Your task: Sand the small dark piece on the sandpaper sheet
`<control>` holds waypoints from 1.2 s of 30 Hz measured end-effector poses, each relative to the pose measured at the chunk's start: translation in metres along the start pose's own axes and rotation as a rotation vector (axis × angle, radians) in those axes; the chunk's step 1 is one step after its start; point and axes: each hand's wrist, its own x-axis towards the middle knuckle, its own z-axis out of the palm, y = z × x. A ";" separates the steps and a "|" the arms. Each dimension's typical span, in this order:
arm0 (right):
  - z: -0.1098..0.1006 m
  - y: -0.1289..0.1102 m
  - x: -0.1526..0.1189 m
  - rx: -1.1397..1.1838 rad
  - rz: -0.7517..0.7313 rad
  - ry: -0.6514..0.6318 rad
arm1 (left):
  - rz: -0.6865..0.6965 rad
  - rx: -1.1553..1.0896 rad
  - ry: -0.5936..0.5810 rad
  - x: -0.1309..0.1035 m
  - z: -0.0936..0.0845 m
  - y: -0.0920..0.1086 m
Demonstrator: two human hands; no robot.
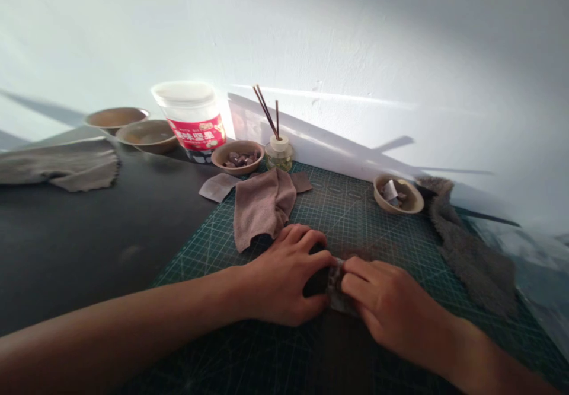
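Note:
My left hand [296,279] is bent with thumb and fingers curled around a dark, flat piece [316,281] above the green cutting mat [347,205]. My right hand [377,297] is closed on a small grey, mottled piece [336,288], whose right part its fingers hide. Left thumb and index fingertip touch the left edge of that grey piece, so the hands nearly meet. Just beyond my left hand lies a crumpled brownish-pink cloth [262,205]. The exact kind of the dark and grey pieces cannot be made out.
At the back stand a bowl of dark stones [239,159], a reed diffuser [279,150] and a plastic tub [191,122]. Two more bowls are farther left, near a grey cloth [62,163]. To the right are a small bowl [399,196] and a fuzzy grey cloth [471,252]. A white wall [311,39] rises behind.

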 end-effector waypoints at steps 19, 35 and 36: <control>-0.003 0.005 0.003 0.129 -0.056 -0.004 | 0.005 -0.006 0.001 -0.001 0.000 0.000; -0.001 0.003 0.005 0.200 -0.126 -0.061 | 0.004 -0.016 -0.002 0.001 -0.001 0.000; 0.000 0.002 0.005 0.193 -0.127 -0.032 | 0.004 -0.017 -0.003 0.001 -0.001 0.000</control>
